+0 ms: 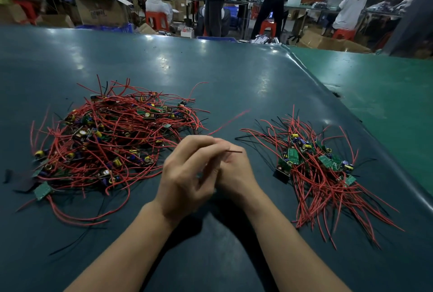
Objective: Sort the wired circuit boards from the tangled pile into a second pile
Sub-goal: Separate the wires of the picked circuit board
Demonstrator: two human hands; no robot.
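Observation:
A big tangled pile (pixel 112 142) of small green circuit boards with red and black wires lies on the left of the table. On the right lies a smaller second pile (pixel 321 170), its wires fanned toward me. Between the two piles my hands meet above the table. My left hand (pixel 185 174) has its fingers curled over my right hand (pixel 236 170), and both grip a red wire (pixel 234 151) whose end sticks out to the right. Another blurred red wire (pixel 228 122) streaks up and to the right from my fingers. Any board on these wires is hidden by my hands.
The dark teal table (pixel 210 69) meets a lighter green surface (pixel 379 95) at a raised seam on the right. Loose black wires (pixel 77 242) lie near the front left. Beyond the table, people sit on red stools at benches among cardboard boxes.

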